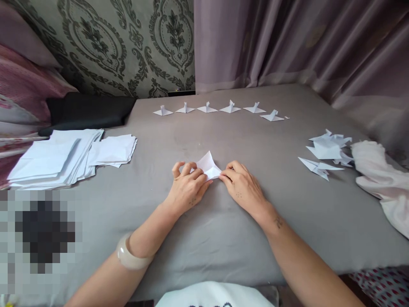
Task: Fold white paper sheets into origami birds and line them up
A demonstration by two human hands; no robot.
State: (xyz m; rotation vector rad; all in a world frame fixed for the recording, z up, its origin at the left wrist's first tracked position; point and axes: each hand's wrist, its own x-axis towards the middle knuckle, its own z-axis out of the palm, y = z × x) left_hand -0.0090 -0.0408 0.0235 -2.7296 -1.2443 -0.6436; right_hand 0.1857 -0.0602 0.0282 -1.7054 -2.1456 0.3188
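A partly folded sheet of white paper (209, 165) lies at the middle of the grey-covered table, one pointed flap standing up toward the back. My left hand (189, 183) pinches its left side, thumb at the near edge and fingers over the top, hiding that part. At the right corner of the paper, the thumb and fingertips of my right hand (241, 183) are pressed together on it. Several finished paper cranes (207, 108) stand in a row near the back edge.
At the left lie a stack of large white sheets (54, 157) and a smaller stack of paper (113, 150), with a black cloth (89, 111) behind. More folded paper pieces (329, 147) sit at the right beside a pale cloth (380, 175). Purple curtains (230, 47) hang behind.
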